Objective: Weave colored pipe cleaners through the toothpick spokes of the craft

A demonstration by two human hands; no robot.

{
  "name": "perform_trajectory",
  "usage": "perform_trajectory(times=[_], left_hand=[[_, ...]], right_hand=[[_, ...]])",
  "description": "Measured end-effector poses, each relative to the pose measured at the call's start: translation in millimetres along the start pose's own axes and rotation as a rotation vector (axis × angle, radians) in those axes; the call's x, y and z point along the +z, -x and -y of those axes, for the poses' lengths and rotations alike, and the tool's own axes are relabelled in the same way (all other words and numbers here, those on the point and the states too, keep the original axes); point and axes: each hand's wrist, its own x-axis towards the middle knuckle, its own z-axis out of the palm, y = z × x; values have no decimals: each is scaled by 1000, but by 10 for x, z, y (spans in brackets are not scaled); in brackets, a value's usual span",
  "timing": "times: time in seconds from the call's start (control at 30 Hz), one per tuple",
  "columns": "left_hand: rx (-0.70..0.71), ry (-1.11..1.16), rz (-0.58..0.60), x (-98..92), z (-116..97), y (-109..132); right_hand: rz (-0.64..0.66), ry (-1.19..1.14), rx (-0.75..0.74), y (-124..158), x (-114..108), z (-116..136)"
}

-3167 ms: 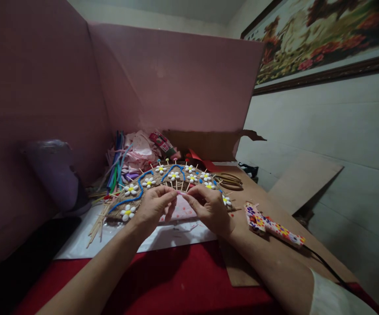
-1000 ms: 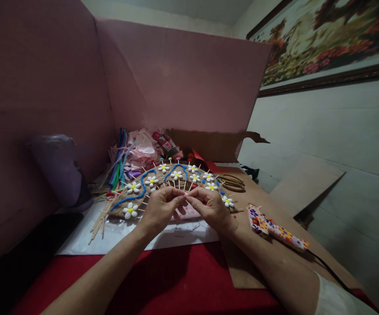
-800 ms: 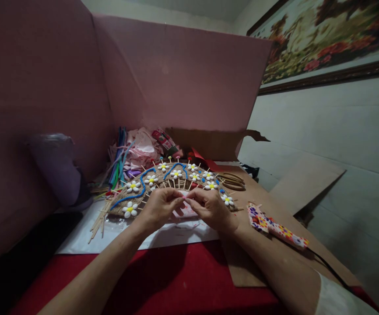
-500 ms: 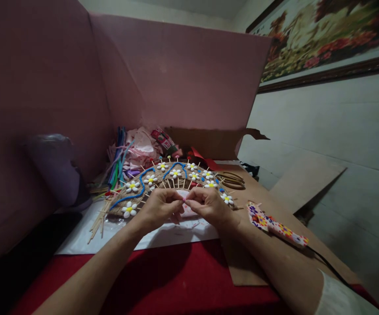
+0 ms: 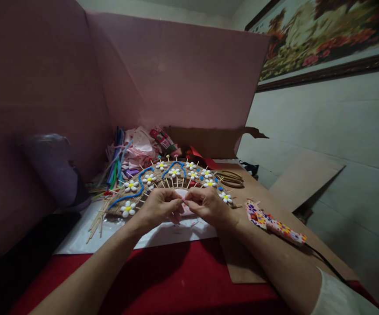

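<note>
Red cloth (image 5: 176,280) covers the near edge of the tabletop, with the person's forearms reaching over it and a pale sleeve (image 5: 337,295) on the right one. A brown board (image 5: 242,262) lies under the right forearm. Beyond, the left hand (image 5: 161,205) and right hand (image 5: 209,205) meet fingertip to fingertip, each closed in a pinch of thumb and forefinger; between them is a small pink piece (image 5: 183,199), mostly hidden, held above a white sheet (image 5: 78,238). To the right rests a glue gun (image 5: 270,222) in a flowered wrap, its black cord trailing off.

Just behind the hands stands a twine-wrapped arch (image 5: 156,174), bearing white daisies (image 5: 128,208), wavy blue cord (image 5: 141,189) and thin sticks poking from its edges. Loose sticks (image 5: 96,222) lie by its left end; scissors (image 5: 230,178) lie near its right side. Farther back are coloured pipe cleaners (image 5: 119,155), crumpled pink scraps (image 5: 142,146) and a cardboard flap (image 5: 202,141). A dusky pink panel (image 5: 176,78) rises behind, and a framed picture (image 5: 327,43) hangs on the wall at right.
</note>
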Motion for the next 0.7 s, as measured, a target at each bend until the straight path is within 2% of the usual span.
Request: perform_trajectory(times=[0.23, 0.47, 0.7], left_hand=[[27, -1, -9, 13, 55, -8], [162, -155, -182, 125, 156, -1], [52, -45, -55, 54, 12, 3]], right_hand=[[-13, 103, -73, 51, 57, 8], [-106, 110, -30, 55, 112, 38], [-38, 34, -12, 1, -4, -29]])
